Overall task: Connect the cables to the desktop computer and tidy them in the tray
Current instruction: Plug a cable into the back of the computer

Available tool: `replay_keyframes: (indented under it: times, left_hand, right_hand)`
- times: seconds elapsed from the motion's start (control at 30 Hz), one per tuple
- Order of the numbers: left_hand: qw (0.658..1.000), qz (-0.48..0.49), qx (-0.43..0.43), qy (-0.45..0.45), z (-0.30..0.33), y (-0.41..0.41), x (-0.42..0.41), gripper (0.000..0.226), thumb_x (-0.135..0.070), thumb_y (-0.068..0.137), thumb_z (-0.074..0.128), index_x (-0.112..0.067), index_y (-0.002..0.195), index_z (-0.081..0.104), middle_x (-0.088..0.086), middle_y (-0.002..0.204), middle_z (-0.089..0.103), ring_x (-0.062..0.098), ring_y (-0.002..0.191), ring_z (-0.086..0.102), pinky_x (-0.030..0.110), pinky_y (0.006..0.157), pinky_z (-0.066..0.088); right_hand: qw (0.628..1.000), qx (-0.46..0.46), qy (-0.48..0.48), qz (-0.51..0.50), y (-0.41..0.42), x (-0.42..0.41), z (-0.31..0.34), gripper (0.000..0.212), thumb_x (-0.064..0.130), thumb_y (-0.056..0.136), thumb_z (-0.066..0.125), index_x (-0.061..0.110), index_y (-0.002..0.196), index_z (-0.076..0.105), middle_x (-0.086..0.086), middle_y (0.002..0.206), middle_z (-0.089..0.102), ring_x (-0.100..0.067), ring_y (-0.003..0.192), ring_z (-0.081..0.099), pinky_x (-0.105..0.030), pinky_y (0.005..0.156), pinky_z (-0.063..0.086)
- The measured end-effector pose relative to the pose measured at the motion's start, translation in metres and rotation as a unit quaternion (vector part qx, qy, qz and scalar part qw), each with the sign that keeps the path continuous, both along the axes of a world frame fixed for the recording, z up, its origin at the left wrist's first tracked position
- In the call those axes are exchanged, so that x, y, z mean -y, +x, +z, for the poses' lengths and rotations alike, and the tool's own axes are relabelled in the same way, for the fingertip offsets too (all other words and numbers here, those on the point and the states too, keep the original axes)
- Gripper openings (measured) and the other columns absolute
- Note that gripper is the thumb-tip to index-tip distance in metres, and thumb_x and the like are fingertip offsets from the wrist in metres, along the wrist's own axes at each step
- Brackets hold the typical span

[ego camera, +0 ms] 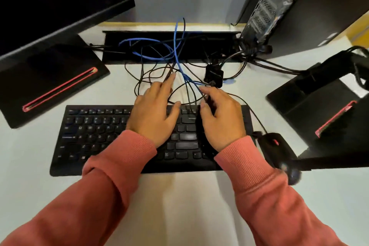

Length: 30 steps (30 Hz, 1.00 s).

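Left hand (154,115): above keyboard (99,138), fingers extended and spread, fingertips resting on black cables (151,78) on desk (40,185); nothing gripped. Right hand (220,118): fingers curled around a bundle of black cables and blue cable (179,62) near the keyboard's far edge. Blue cable: looped in tray (111,54), a recessed slot at the desk's rear, then trailing forward to right hand. Computer (275,6): rear right, back panel facing forward, cables plugged at its base. Black connector (213,76) just beyond right hand. Mouse (277,150) right of keyboard. Monitor stands (50,78) on both sides.
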<state>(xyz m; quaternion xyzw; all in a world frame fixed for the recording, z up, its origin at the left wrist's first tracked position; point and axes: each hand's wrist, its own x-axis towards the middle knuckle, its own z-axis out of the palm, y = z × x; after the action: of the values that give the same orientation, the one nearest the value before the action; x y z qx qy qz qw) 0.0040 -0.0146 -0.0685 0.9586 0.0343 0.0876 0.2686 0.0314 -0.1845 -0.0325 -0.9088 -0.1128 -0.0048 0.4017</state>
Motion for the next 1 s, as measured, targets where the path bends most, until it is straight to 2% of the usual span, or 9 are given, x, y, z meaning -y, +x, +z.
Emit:
replay_keyframes:
  times: [0.2, 0.27, 0.33, 0.4, 0.5, 0.6, 0.73, 0.83, 1.0]
  left_hand:
    - [0.998, 0.017, 0.066, -0.002, -0.006, -0.006, -0.001, 0.072, -0.047, 0.096, 0.045, -0.032, 0.162, 0.019, -0.006, 0.129, 0.050, 0.003, 0.095, 0.047, 0.035, 0.084, 0.042]
    - [0.996, 0.028, 0.081, -0.023, -0.009, -0.005, -0.003, 0.071, -0.039, 0.100, 0.051, -0.036, 0.162, 0.016, -0.009, 0.131, 0.049, 0.005, 0.088, 0.045, 0.033, 0.081, 0.041]
    - [0.994, 0.040, 0.089, -0.044, -0.009, -0.003, -0.006, 0.073, -0.030, 0.100, 0.054, -0.038, 0.162, 0.015, -0.009, 0.131, 0.050, 0.009, 0.085, 0.046, 0.034, 0.080, 0.042]
    - [0.996, 0.035, 0.079, -0.018, -0.009, 0.001, -0.007, 0.074, -0.029, 0.100, 0.054, -0.037, 0.162, 0.014, -0.008, 0.132, 0.050, 0.016, 0.089, 0.052, 0.036, 0.080, 0.044]
    - [0.997, 0.030, 0.067, 0.024, -0.008, 0.000, -0.006, 0.076, -0.034, 0.099, 0.056, -0.037, 0.162, 0.013, -0.005, 0.135, 0.050, 0.023, 0.109, 0.058, 0.041, 0.087, 0.049]
    - [0.997, 0.034, 0.061, 0.027, -0.009, 0.001, -0.006, 0.077, -0.038, 0.099, 0.055, -0.037, 0.162, 0.011, -0.005, 0.135, 0.050, 0.025, 0.111, 0.058, 0.045, 0.092, 0.050]
    - [0.997, 0.037, 0.062, 0.025, -0.009, 0.002, -0.006, 0.078, -0.041, 0.098, 0.055, -0.039, 0.162, 0.010, -0.007, 0.134, 0.049, 0.027, 0.105, 0.060, 0.045, 0.091, 0.051]
    - [0.997, 0.042, 0.065, 0.027, -0.011, 0.001, -0.006, 0.078, -0.043, 0.097, 0.054, -0.041, 0.161, 0.009, -0.009, 0.133, 0.048, 0.026, 0.102, 0.060, 0.043, 0.088, 0.051]
    - [0.997, 0.032, 0.068, 0.023, -0.011, -0.001, -0.004, 0.080, -0.045, 0.096, 0.053, -0.041, 0.162, 0.006, -0.010, 0.134, 0.047, 0.026, 0.097, 0.059, 0.042, 0.087, 0.050]
  right_hand:
    - [0.999, 0.027, 0.021, -0.006, -0.005, 0.008, -0.013, 0.035, 0.012, 0.097, 0.058, 0.024, 0.129, 0.065, 0.008, 0.110, 0.069, -0.006, 0.101, 0.062, -0.014, 0.091, 0.046]
    - [1.000, -0.004, 0.027, -0.009, 0.001, 0.014, -0.012, 0.035, 0.013, 0.097, 0.056, 0.031, 0.125, 0.065, 0.010, 0.096, 0.068, -0.006, 0.088, 0.065, -0.010, 0.078, 0.048]
    - [0.997, -0.034, 0.067, -0.016, 0.008, 0.020, -0.009, 0.034, 0.009, 0.096, 0.053, 0.031, 0.118, 0.067, 0.004, 0.091, 0.069, -0.015, 0.086, 0.069, -0.023, 0.081, 0.055]
    - [0.992, -0.060, 0.106, -0.023, 0.012, 0.025, -0.004, 0.035, 0.003, 0.094, 0.050, 0.029, 0.109, 0.068, -0.003, 0.089, 0.070, -0.019, 0.082, 0.071, -0.037, 0.085, 0.058]
    - [0.984, -0.091, 0.152, -0.025, 0.010, 0.029, -0.001, 0.044, -0.007, 0.090, 0.042, 0.029, 0.099, 0.065, -0.009, 0.087, 0.068, -0.019, 0.078, 0.069, -0.039, 0.083, 0.058]
    - [0.989, -0.085, 0.116, -0.025, 0.009, 0.027, -0.002, 0.045, -0.006, 0.091, 0.038, 0.031, 0.102, 0.061, -0.008, 0.088, 0.070, -0.021, 0.082, 0.070, -0.044, 0.090, 0.058]
    - [0.998, -0.037, 0.043, -0.002, 0.006, 0.018, -0.002, 0.038, -0.001, 0.096, 0.039, 0.029, 0.114, 0.054, -0.006, 0.098, 0.063, -0.024, 0.089, 0.068, -0.032, 0.072, 0.054]
    - [1.000, -0.019, 0.005, 0.011, 0.006, 0.012, -0.006, 0.035, 0.003, 0.099, 0.038, 0.028, 0.119, 0.052, -0.011, 0.107, 0.061, -0.026, 0.088, 0.066, -0.033, 0.072, 0.053]
    - [0.999, -0.022, 0.024, 0.014, 0.007, 0.019, -0.011, 0.028, 0.007, 0.101, 0.044, 0.032, 0.111, 0.053, 0.003, 0.091, 0.066, -0.008, 0.082, 0.066, -0.011, 0.057, 0.038]
